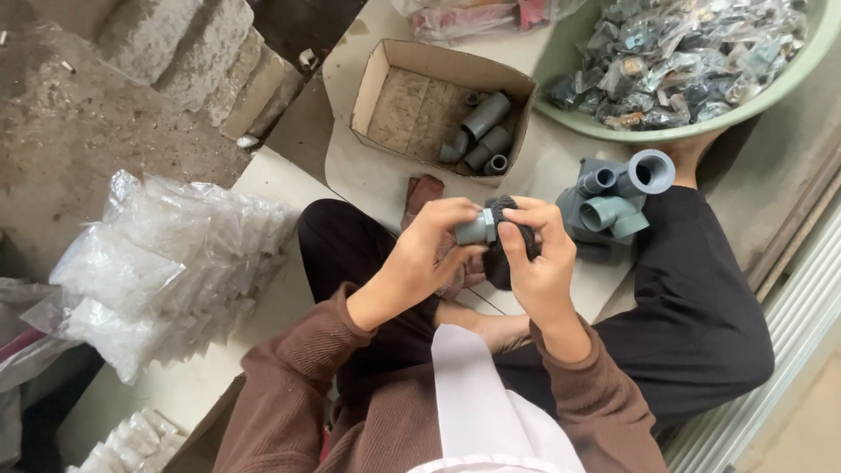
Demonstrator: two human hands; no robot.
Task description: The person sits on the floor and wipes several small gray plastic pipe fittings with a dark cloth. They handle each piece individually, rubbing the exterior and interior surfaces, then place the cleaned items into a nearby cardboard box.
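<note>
Beside grey pipe fittings, cardboard box beyond, both hands gripping small grey fitting

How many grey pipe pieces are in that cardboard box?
5 that I can see, all clustered in the box at its right end: one long piece on top, four shorter ones below it. More may hide behind the wall.

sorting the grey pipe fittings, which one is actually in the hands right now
The small grey fitting pinched by the left hand against the black ring in the right hand; the others lie loose.
</note>
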